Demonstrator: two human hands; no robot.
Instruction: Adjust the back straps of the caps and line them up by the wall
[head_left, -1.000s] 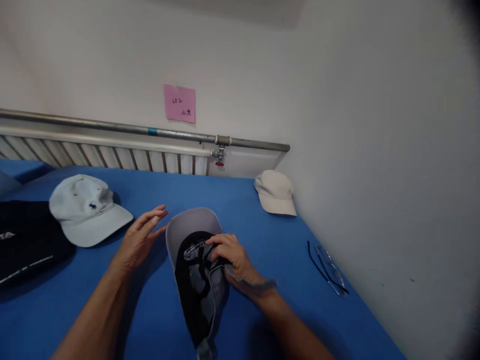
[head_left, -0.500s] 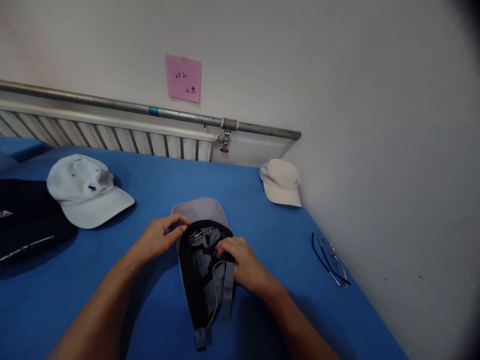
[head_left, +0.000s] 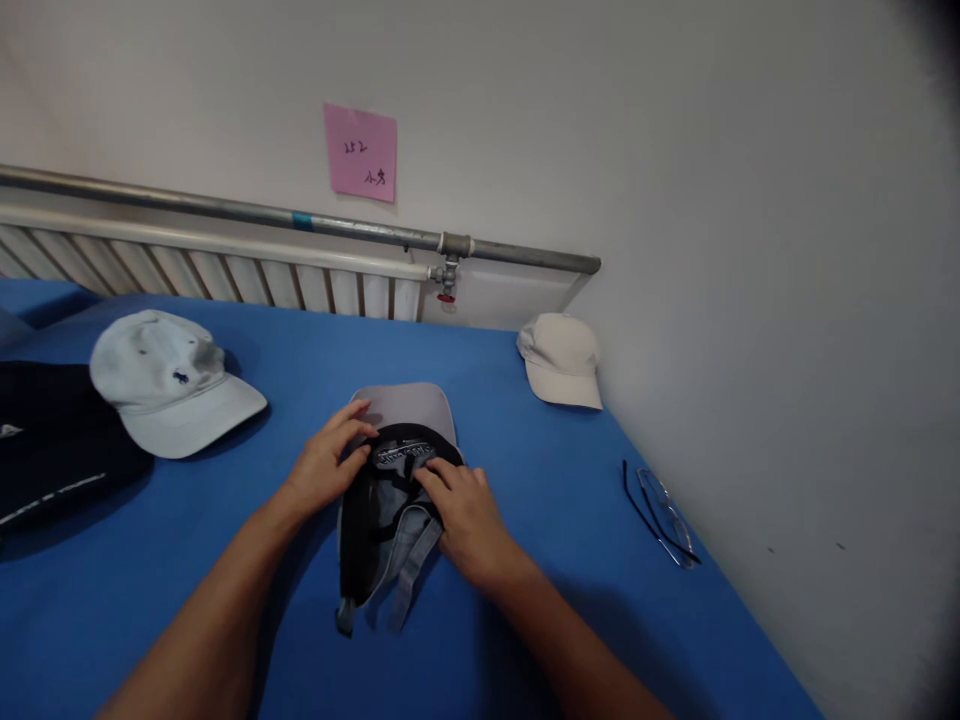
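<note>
A grey baseball cap [head_left: 412, 403] lies upside down on the blue surface, its brim pointing away from me. The dark inner band, some printed lettering and an undone back strap [head_left: 412, 575] with a buckle show. My left hand [head_left: 322, 462] is at the cap's left edge near the brim, fingers apart and fingertips against it. With my right hand [head_left: 469, 515] I grip the cap's right side, fingertips inside the crown and the rest of the grip hidden.
A light cap [head_left: 161, 365] with a small dark logo overlaps a black item [head_left: 60, 440] at left. A beige cap [head_left: 562, 355] sits by the wall. Eyeglasses [head_left: 664, 520] lie at the right edge. Behind are a radiator [head_left: 285, 285], a metal pipe [head_left: 225, 208] and a pink note [head_left: 360, 152].
The grey cap has turned a little, its strap end swinging left and its brim shifting right. My left fingers have spread, and my right hand has moved slightly left over the crown.
</note>
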